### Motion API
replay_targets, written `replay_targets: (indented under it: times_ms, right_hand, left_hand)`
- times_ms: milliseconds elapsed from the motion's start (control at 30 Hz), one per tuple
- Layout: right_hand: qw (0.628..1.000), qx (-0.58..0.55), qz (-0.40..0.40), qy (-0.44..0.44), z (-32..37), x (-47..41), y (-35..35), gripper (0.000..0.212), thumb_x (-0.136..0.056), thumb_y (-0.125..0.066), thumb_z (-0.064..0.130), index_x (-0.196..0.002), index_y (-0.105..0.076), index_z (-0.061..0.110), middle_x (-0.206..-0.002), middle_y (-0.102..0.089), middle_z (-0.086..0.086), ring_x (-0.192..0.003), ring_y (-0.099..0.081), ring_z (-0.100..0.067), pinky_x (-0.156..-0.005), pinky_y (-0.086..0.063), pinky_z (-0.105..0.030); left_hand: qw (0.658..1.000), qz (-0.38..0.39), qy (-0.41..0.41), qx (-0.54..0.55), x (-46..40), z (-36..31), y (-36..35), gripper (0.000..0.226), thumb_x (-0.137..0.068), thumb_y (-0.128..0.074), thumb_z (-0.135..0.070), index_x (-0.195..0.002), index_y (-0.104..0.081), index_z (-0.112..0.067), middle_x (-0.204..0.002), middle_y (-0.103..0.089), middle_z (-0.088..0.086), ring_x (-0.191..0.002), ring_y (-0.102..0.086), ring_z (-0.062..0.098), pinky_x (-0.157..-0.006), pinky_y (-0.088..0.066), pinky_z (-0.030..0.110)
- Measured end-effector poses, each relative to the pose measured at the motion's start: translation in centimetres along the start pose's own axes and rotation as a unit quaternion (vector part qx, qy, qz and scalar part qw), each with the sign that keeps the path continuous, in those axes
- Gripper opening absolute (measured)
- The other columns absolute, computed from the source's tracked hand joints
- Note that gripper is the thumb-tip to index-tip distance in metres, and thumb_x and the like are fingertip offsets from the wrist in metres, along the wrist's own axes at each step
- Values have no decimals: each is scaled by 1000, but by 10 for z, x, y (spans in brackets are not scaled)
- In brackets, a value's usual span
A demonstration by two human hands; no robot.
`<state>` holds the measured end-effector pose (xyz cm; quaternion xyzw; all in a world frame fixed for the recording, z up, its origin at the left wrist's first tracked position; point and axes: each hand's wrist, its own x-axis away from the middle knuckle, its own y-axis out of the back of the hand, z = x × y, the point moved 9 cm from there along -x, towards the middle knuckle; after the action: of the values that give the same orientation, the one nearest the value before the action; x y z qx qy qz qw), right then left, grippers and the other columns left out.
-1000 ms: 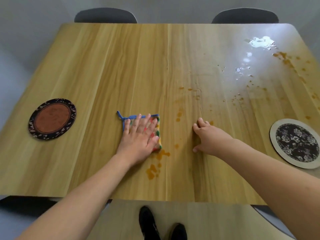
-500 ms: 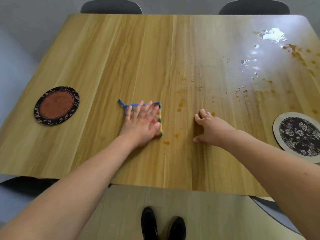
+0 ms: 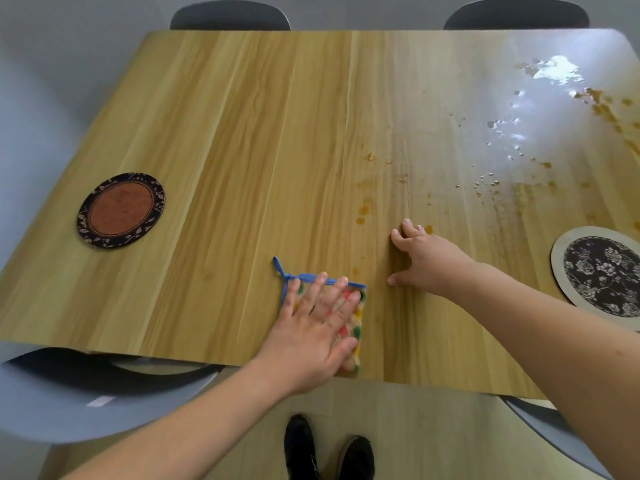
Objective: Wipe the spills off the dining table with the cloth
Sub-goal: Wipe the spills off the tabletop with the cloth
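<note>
My left hand (image 3: 317, 327) is pressed flat, fingers spread, on the cloth (image 3: 356, 327) — nothing pinched, just palm weight. The cloth now sits at the near edge of the table (image 3: 242, 133), its near corner right at the lip; 1 second ago it was further in, so I've dragged it toward me. The orange blotches that lay just near of the cloth back then are gone from the wood, so that pull took them up. My right hand (image 3: 426, 263) stays where it was — fingers loosely curled, fingertips propped on the table, holding nothing, just right of the cloth and not touching it.

Meaning: the near patch looks done, but most of the job is left. Small orange drops (image 3: 363, 211) remain just far of my right hand, and the big wet puddle (image 3: 554, 72) with more orange spatter sits at the far right corner. I'd guess the next pass goes far and right. The brown coaster (image 3: 121, 210) at left and the floral coaster (image 3: 602, 273) at right are clear of the wiping so far; the floral one is near the spatter.
</note>
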<state>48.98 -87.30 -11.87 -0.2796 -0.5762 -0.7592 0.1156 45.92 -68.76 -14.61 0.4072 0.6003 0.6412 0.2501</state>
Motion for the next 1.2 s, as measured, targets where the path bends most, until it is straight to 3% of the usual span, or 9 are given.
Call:
replay_targets:
  times_ms: [67,167,267,367,533,733,867,1000,1200]
  right_hand:
    - [1000,-7,-5,3,0,2,0,95,-83,-66,47,-154,-8,19,-160,7,-2,-148,-4,-21,-116,-22,-37]
    - [999,-28,-18,11,-1,7,0,92,-84,-66,46,-153,-11,19,-161,4,1,-148,-4,-19,-116,-21,-36]
    - [999,-31,-37,13,-7,10,7,91,-85,-67,42,-153,-11,17,-161,-1,2,-147,-12,-19,-115,-22,-34]
    - [999,35,-28,11,-17,9,10,99,-84,-67,43,-153,-1,15,-160,6,-4,-148,-3,-21,-119,-13,-36]
    - [996,91,1,1,-27,5,5,104,-81,-64,55,-153,-3,12,-160,4,-9,-147,-8,-24,-119,-13,-40]
    - [995,103,13,5,-27,3,8,106,-79,-64,58,-153,-3,14,-160,3,-6,-147,-11,-23,-119,-15,-38]
    - [993,110,26,16,-27,2,10,107,-78,-66,56,-153,-2,15,-161,4,-5,-147,-12,-22,-119,-16,-36]
    - [993,111,35,35,-33,5,10,108,-79,-67,53,-153,2,18,-160,9,-3,-147,-8,-20,-119,-12,-36]
    - [992,117,32,46,-33,4,10,107,-78,-67,55,-153,0,18,-160,7,-3,-147,-9,-21,-118,-14,-35]
  left_hand:
    - [1000,8,4,-7,-27,17,6,66,-93,-22,-58,-152,-20,-28,-160,-17,-1,-148,-12,26,-113,-2,56]
    - [996,0,85,10,-77,47,25,69,-90,-9,-61,-153,2,-33,-161,7,-7,-148,12,20,-115,13,51]
    - [990,5,134,32,-105,54,36,64,-97,-16,-55,-152,8,-32,-160,15,-7,-146,20,20,-114,16,52]
    - [990,2,139,37,-98,44,30,63,-98,-14,-53,-152,10,-30,-160,18,-5,-145,22,22,-114,16,53]
    - [997,-61,49,26,-44,-19,18,64,-96,-22,-51,-152,-23,-19,-160,-16,4,-147,-9,32,-113,-7,58]
    - [1000,-3,-20,11,-39,-30,7,65,-95,-26,-55,-151,-26,-23,-159,-20,2,-147,-13,28,-112,-8,57]
    - [996,4,87,10,-100,18,28,67,-94,-14,-58,-152,7,-32,-161,11,-6,-147,17,19,-115,14,51]
    - [992,7,124,25,-127,19,35,66,-97,-15,-54,-152,11,-29,-159,20,-6,-145,23,21,-114,18,52]
    - [998,-47,22,39,-70,-46,22,64,-97,-20,-52,-151,-23,-19,-160,-16,5,-147,-8,32,-112,-6,57]
